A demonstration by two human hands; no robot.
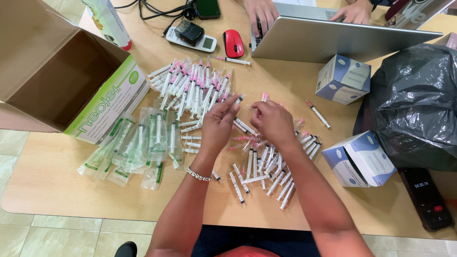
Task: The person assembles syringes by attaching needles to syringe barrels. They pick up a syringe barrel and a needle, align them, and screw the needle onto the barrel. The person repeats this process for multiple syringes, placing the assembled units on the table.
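Observation:
My left hand (219,124) and my right hand (273,121) meet over the middle of the wooden table (57,181). Together they pinch a small clear syringe (239,99) between the fingertips; a pink needle cap (264,96) shows at my right fingertips. Under my hands lies a loose pile of capless syringes (266,171). A heap of syringes with pink caps (193,88) lies just beyond my left hand. Clear wrappers, some with syringes still sealed inside (143,143), lie to its left.
An open cardboard box (57,71) stands at left. Two small blue-white boxes (343,78) (359,159) and a black plastic bag (414,104) are at right. Another person's hands (261,14) type on a laptop (333,40) opposite. A red mouse (233,43) and a phone (426,200) lie nearby.

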